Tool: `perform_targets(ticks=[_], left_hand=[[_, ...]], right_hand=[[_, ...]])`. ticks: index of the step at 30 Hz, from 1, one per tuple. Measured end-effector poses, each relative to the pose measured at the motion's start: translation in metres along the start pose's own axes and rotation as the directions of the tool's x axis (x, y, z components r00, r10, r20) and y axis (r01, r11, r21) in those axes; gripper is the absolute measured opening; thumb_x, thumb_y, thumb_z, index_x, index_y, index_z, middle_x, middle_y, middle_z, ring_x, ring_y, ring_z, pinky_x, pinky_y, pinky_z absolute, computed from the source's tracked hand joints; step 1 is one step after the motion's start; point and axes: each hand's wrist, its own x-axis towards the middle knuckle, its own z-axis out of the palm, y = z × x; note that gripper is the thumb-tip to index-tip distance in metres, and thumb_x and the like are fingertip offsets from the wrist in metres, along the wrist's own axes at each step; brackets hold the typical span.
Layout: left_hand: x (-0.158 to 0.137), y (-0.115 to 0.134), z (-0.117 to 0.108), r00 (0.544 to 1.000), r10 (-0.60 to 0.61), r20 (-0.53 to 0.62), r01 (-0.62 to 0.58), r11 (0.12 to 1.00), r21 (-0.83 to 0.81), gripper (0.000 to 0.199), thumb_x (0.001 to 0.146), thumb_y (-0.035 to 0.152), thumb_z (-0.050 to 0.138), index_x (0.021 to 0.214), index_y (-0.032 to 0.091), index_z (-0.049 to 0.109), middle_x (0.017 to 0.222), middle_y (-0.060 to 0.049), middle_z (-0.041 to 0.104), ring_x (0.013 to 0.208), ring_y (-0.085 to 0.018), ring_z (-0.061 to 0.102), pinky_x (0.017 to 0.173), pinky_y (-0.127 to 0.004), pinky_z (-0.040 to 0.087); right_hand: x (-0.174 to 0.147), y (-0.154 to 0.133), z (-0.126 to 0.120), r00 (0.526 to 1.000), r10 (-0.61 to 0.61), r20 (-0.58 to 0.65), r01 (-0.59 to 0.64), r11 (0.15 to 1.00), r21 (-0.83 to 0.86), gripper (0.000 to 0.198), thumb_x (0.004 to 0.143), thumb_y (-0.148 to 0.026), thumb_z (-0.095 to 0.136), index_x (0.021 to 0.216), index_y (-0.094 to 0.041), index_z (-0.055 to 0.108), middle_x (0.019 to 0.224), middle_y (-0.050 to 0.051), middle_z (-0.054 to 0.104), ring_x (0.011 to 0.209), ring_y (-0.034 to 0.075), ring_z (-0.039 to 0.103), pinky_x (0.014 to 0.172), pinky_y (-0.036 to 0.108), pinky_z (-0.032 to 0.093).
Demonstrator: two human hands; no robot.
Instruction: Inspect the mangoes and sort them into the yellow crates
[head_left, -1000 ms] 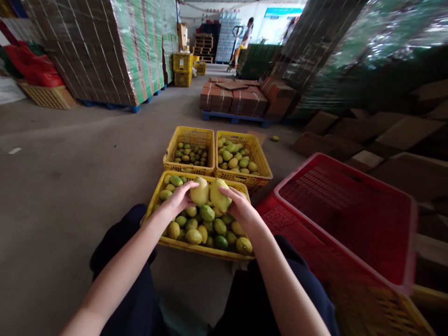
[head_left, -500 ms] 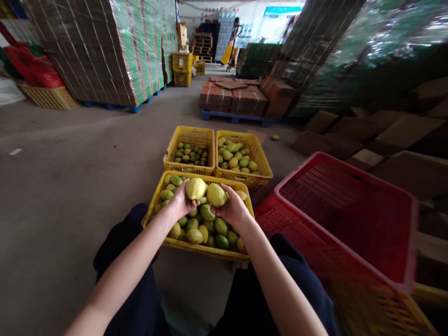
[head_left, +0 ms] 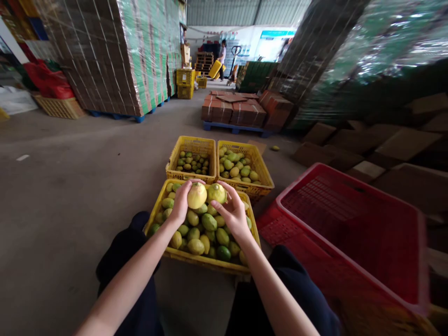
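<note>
My left hand (head_left: 181, 203) is closed round a yellow lemon (head_left: 197, 196), its end turned up toward me. Beside it, my right hand (head_left: 234, 212) grips a greener lemon (head_left: 216, 193), thumb on the near side and fingers behind. Both fruits are held close together above the near yellow crate (head_left: 206, 265), which is filled with green and yellow lemons (head_left: 209, 222). Beyond it stand two more yellow crates: the left crate (head_left: 191, 141) holds smaller green fruit, and the right crate (head_left: 263, 164) holds larger yellow-green lemons.
A red crate (head_left: 280, 201) stands to my right, on top of a yellow one. Flattened cardboard (head_left: 392, 140) lies behind it. Farther off are a pallet of brown boxes (head_left: 233, 112), wrapped stacks (head_left: 147, 56), a stray lemon (head_left: 275, 148) and a person (head_left: 222, 53) with a yellow crate.
Both lemons have been turned in my hands, so their ends now face upward. My view has tilted up slightly. The distant person has moved left, apart from the pallet jack.
</note>
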Motion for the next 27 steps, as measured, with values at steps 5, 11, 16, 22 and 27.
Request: perform_targets(ticks=[5,11,16,22,27], left_hand=[[-0.001,0.001,-0.002,0.992,0.122,0.014,-0.123,0.985,0.12,0.038,0.093,0.047,0.048,0.082,0.023,0.075,0.094,-0.005,0.073,0.098,-0.022,0.066,0.094,-0.031,0.048],[-0.001,0.002,-0.008,0.932,0.348,0.096,-0.361,0.903,0.234,0.041,0.094,0.05,0.05,0.081,0.022,0.076,0.095,-0.006,0.069,0.097,-0.023,0.062,0.094,-0.035,0.047],[-0.003,-0.001,-0.009,0.927,0.37,0.068,-0.375,0.895,0.242,0.045,0.093,0.054,0.049,0.078,0.021,0.076,0.096,-0.007,0.069,0.099,-0.024,0.061,0.095,-0.036,0.046],[-0.001,-0.01,-0.001,0.982,-0.085,-0.168,0.043,0.969,-0.242,0.031,0.082,0.045,0.06,0.073,0.018,0.072,0.08,-0.005,0.067,0.078,-0.019,0.063,0.079,-0.031,0.051],[0.001,-0.015,0.0,0.75,-0.655,-0.092,0.404,0.565,-0.72,0.027,0.09,0.036,0.047,0.078,0.02,0.064,0.07,-0.005,0.064,0.064,-0.019,0.063,0.065,-0.035,0.055]], right_hand=[[0.001,0.005,0.0,0.998,-0.053,-0.035,0.053,0.998,0.016,0.055,0.07,-0.037,0.085,0.119,-0.031,0.061,0.124,0.004,0.066,0.115,0.024,0.063,0.097,0.039,0.054],[0.001,0.01,-0.003,0.993,-0.11,-0.032,0.11,0.994,-0.02,0.053,0.067,-0.036,0.088,0.114,-0.03,0.063,0.12,0.005,0.069,0.114,0.026,0.064,0.096,0.041,0.056],[0.0,0.008,-0.003,0.987,-0.161,-0.026,0.162,0.987,0.023,0.053,0.067,-0.032,0.088,0.115,-0.031,0.065,0.124,0.004,0.069,0.122,0.027,0.061,0.103,0.044,0.053],[-0.005,0.006,0.007,0.999,-0.003,-0.035,0.005,0.998,0.068,0.06,0.073,-0.037,0.083,0.128,-0.031,0.06,0.127,0.006,0.067,0.115,0.026,0.065,0.095,0.04,0.056],[0.008,0.022,0.006,0.955,0.227,-0.19,-0.206,0.971,0.124,0.063,0.074,-0.046,0.077,0.131,-0.028,0.057,0.104,0.003,0.071,0.09,0.02,0.07,0.076,0.032,0.058]])
